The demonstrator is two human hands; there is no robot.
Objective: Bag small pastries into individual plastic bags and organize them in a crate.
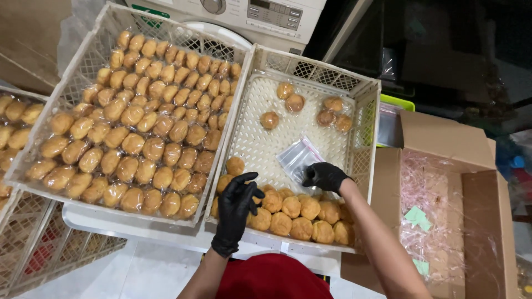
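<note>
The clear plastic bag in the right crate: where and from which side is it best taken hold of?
Judging by its pose, the clear plastic bag lies flat on the crate floor; pinch its near edge from above, where the right hand already rests, since its far end points towards the scattered pastries.

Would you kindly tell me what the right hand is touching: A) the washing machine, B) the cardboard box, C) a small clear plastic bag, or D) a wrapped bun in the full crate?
C: the gloved right hand rests on the clear bag in the half-filled crate.
</note>
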